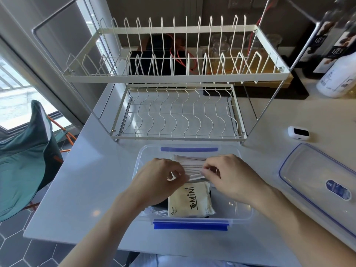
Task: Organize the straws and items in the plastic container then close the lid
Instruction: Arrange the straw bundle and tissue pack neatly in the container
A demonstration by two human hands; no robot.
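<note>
Fingertips of the left hand (159,180) and right hand (229,176) pinch wrapped straws (192,167) inside the clear plastic container (243,212), above a tissue pack (189,200). Loose straws could slip crooked, blocking the lid (316,182) lying alongside.

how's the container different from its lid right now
The container is a deep clear tub holding wrapped straws and a MINI packet; the lid is flat and holds nothing. The container sits directly in front of the person, the lid off to its right. Both are clear plastic with blue trim.
</note>
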